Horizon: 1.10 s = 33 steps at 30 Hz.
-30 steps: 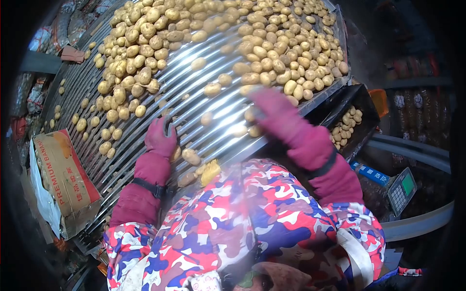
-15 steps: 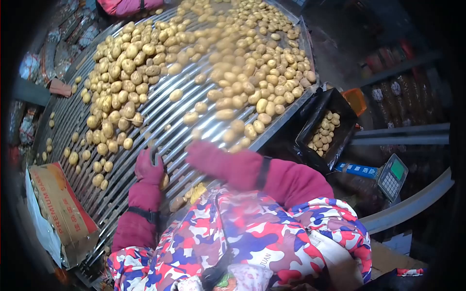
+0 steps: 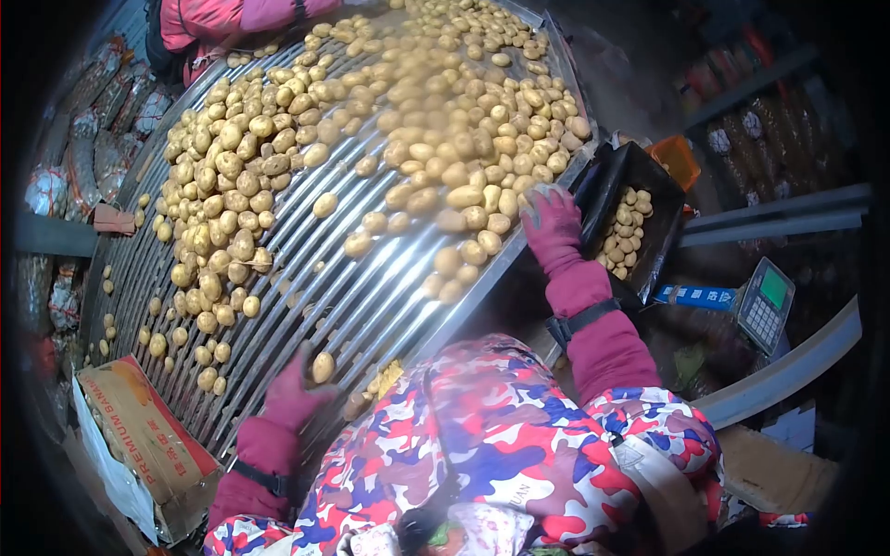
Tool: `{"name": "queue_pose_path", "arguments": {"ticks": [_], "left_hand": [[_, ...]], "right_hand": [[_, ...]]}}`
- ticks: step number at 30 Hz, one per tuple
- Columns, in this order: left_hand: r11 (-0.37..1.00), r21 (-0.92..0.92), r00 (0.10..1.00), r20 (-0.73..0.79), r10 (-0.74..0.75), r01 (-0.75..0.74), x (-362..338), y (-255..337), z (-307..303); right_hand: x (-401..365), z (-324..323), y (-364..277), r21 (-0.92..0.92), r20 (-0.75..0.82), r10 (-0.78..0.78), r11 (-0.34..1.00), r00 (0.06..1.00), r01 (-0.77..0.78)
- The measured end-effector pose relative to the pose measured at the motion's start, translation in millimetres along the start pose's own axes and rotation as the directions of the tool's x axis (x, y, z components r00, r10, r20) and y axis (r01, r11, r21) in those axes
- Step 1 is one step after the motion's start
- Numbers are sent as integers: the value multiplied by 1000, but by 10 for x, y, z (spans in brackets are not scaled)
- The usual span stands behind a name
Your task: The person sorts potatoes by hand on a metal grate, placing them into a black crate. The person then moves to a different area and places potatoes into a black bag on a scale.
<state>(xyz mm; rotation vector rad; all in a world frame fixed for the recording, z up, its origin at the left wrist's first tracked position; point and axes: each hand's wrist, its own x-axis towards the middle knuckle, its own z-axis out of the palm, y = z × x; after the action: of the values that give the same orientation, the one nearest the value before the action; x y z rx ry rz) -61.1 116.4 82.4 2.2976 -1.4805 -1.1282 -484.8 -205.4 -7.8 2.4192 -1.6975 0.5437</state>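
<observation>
My left hand (image 3: 298, 397), in a dark pink glove, is low over the slatted metal rack (image 3: 375, 301). Its fingers are spread, and a single potato (image 3: 323, 367) lies just beside the fingertips. Over at the rack's right edge, my right hand (image 3: 553, 228) reaches up to the potatoes (image 3: 515, 176), fingers stretched out with worn, greyish tips. I see no potato in its grasp, though its underside is hidden. A large heap of potatoes (image 3: 227, 167) covers the rack's left side, and another spreads across the far right.
A black-lined crate (image 3: 656, 255) with potatoes stands right of the rack, beside a scale display (image 3: 766, 306). A cardboard box (image 3: 144, 431) sits at the lower left. Another person's pink sleeve (image 3: 264, 13) reaches in at the top. Filled bags (image 3: 83, 167) lie beyond the rack's left side.
My right hand has swung right and away from me, from the rack's near middle to its right edge. My left hand has drawn back toward me, uncovering a potato.
</observation>
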Motion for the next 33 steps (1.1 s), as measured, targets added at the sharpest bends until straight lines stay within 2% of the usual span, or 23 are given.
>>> {"name": "queue_pose_path", "arguments": {"ticks": [1, 4, 5, 7, 8, 9, 10, 11, 13, 15, 17, 20, 23, 30, 33], "left_hand": [[996, 86, 996, 89, -16, 9, -31, 36, 21], [995, 69, 997, -7, 75, -74, 138, 141, 162], [996, -14, 996, -33, 85, -85, 259, 194, 225], [993, -32, 992, -59, 109, -111, 546, 571, 297], [957, -247, 989, -55, 141, -150, 726, 686, 383], [874, -451, 983, -58, 174, -181, 932, 771, 504], [654, -754, 988, 41, 150, -68, 1137, 867, 613], [341, -936, 977, 142, 161, 80, 1290, 972, 684], [423, -903, 938, 85, 337, -70, 1240, 1417, 430], [311, -950, 903, 130, 409, -4, 1157, 1748, 222], [-4, -956, 877, 269, 399, 295, 1097, 1909, 173], [-210, -914, 868, 230, 440, 349, 1024, 1963, 269], [-191, -926, 854, 202, 479, 326, 1037, 1925, 323], [-196, -940, 877, 166, 452, 279, 964, 1977, 377], [-234, -930, 882, 159, 443, 285, 1000, 1879, 443]], "right_hand": [[9, 40, -21, 15, -14, 13, 1000, 1000, -13], [97, 76, -131, 42, -37, 39, 998, 999, -38], [129, 54, -153, 40, -30, 43, 998, 999, -42], [144, 59, -163, 43, -26, 39, 998, 999, -38], [141, 74, -149, 49, -33, 33, 998, 999, -32], [146, 88, -129, 54, -41, 28, 998, 999, -26], [155, 113, -107, 45, -44, 31, 999, 999, -29], [158, 144, -96, 37, -44, 34, 999, 998, -33], [122, 180, -112, 29, -36, 38, 999, 999, -37], [134, 169, -92, 14, -35, 36, 999, 999, -35], [127, 138, -113, 48, -62, 44, 998, 997, -41], [137, 131, -134, 49, -75, 53, 998, 996, -49], [122, 211, -100, 66, -95, 50, 997, 994, -43], [128, 166, -135, 35, -113, 58, 998, 992, -55], [151, 158, -132, 46, -56, 82, 996, 995, -79]]}}
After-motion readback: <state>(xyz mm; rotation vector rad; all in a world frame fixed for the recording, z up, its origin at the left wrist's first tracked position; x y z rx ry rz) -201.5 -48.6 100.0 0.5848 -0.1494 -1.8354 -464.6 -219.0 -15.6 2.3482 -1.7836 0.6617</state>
